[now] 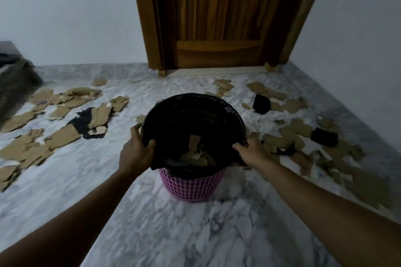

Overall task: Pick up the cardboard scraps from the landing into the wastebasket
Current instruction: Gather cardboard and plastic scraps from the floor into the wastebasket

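A pink mesh wastebasket (pixel 192 188) with a black liner stands on the marble floor in the middle of the view. A few brown cardboard scraps (pixel 196 154) lie inside it. My left hand (pixel 135 151) grips the liner at the rim's left side. My right hand (pixel 252 150) grips the rim on the right. Several torn cardboard scraps are spread on the floor to the left (pixel 63 134) and to the right (pixel 297 134), with some black pieces (pixel 261 104) among them.
A closed wooden door (pixel 217 17) stands straight ahead beyond the basket. White walls close off the back and the right side. A dark cloth-like heap (pixel 15 84) lies at the far left. Bare marble floor (pixel 173 234) stretches in front of me.
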`<state>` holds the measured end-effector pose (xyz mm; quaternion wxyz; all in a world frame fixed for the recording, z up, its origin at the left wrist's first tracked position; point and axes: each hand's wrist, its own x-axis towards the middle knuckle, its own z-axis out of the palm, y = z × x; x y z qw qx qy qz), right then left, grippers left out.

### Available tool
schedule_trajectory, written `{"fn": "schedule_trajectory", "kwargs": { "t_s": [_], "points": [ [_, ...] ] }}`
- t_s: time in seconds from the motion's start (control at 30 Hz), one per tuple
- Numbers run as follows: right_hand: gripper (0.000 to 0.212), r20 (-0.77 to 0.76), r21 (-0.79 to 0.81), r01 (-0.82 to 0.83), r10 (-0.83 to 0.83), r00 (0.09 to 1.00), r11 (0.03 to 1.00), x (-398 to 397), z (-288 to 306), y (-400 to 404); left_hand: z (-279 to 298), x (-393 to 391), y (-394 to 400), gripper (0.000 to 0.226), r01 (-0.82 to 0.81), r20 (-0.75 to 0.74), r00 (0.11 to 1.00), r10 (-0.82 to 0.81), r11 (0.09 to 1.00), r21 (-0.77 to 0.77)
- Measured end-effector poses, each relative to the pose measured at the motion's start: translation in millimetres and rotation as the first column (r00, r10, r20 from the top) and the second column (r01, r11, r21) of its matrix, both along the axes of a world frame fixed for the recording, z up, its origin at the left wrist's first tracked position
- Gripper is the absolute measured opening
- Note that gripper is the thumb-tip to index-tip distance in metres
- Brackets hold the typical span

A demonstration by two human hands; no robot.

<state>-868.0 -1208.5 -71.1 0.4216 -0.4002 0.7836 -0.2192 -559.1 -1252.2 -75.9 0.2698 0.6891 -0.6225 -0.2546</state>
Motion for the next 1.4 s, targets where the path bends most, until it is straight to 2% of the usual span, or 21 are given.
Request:
{"fn": "schedule_trajectory", "kwargs": {
  "t_s": [0.07,0.13,0.17,0.2,0.23,0.3,0.37,0.5,0.6,0.7,0.77,0.83,0.97,1.1,1.23,1.33,1.4],
  "points": [
    [0.060,0.109,-0.008,0.072,-0.070,0.992,0.997,-15.8,-0.7,8.9,-12.7,-9.0,11.4,0.043,-0.155,-0.198,0.968,0.153,0.988,0.006],
    [0.058,0.157,-0.006,0.115,-0.113,0.981,0.993,-36.3,8.2,17.9,-29.6,-17.8,19.9,0.034,-0.317,-0.412,0.825,0.386,0.921,0.228],
    [0.058,0.145,0.006,0.121,-0.120,0.982,0.993,-46.7,15.3,22.4,-40.4,-22.1,25.4,0.027,-0.312,-0.469,0.749,0.469,0.873,0.374],
    [0.057,0.117,0.008,0.119,-0.119,0.986,0.993,-56.6,23.7,25.9,-50.5,-28.3,33.0,0.021,-0.238,-0.490,0.713,0.502,0.830,0.504],
    [0.056,0.078,0.008,0.118,-0.118,0.990,0.993,-68.1,30.2,29.5,-59.8,-37.5,43.0,0.017,-0.139,-0.487,0.720,0.494,0.790,0.597],
    [0.053,-0.002,-0.012,0.141,-0.141,0.990,0.990,-89.2,41.5,37.8,-79.4,-59.1,62.8,0.021,0.038,-0.470,0.787,0.401,0.728,0.684],
    [0.048,-0.080,-0.030,0.141,-0.143,0.987,0.990,-109.1,45.9,45.7,-86.3,-85.7,78.6,0.024,0.178,-0.466,0.846,0.257,0.689,0.703],
    [0.025,-0.197,-0.029,0.117,-0.121,0.973,0.993,-146.1,45.4,68.9,-83.8,-150.4,89.7,0.021,0.379,-0.481,0.877,-0.018,0.643,0.666],
    [0.023,-0.265,-0.011,0.062,-0.063,0.962,0.998,-175.6,30.6,86.5,-82.8,-196.0,88.7,0.019,0.475,-0.420,0.872,-0.252,0.645,0.598],
    [0.014,-0.333,0.014,-0.084,0.083,0.939,0.996,-205.4,-0.4,98.3,-95.4,-233.1,77.0,0.017,0.522,-0.355,0.852,-0.384,0.671,0.527],
    [0.021,-0.365,0.047,-0.175,0.180,0.914,0.984,-226.7,-32.1,102.3,-110.8,-257.4,64.6,0.018,0.516,-0.264,0.856,-0.444,0.710,0.479],
    [0.036,-0.391,0.090,-0.249,0.265,0.882,0.964,-240.7,-62.9,105.9,-129.1,-277.8,50.9,0.029,0.503,-0.176,0.859,-0.481,0.730,0.463],
    [0.058,-0.375,0.185,-0.406,0.446,0.812,0.895,-271.5,-127.5,105.3,-175.4,-318.3,24.7,0.066,0.464,0.040,0.844,-0.535,0.766,0.444],
    [0.081,-0.383,0.256,-0.514,0.574,0.724,0.819,-300.4,-192.2,83.1,-211.1,-357.3,5.2,0.111,0.366,0.237,0.833,-0.499,0.820,0.440],
    [0.097,-0.454,0.246,-0.634,0.665,0.592,0.733,-315.7,-239.1,29.6,-231.9,-390.0,-17.7,0.142,0.316,0.282,0.827,-0.485,0.818,0.480],
    [0.100,-0.388,0.271,-0.662,0.709,0.589,0.699,-311.7,-255.2,-15.4,-256.2,-410.6,-47.4,0.156,0.352,0.274,0.815,-0.511,0.811,0.467],
    [0.091,-0.424,0.284,-0.700,0.741,0.521,0.655,-307.8,-263.9,-42.9,-274.6,-420.8,-70.6,0.158,0.378,0.302,0.776,-0.553,0.792,0.480]
  ]
}}
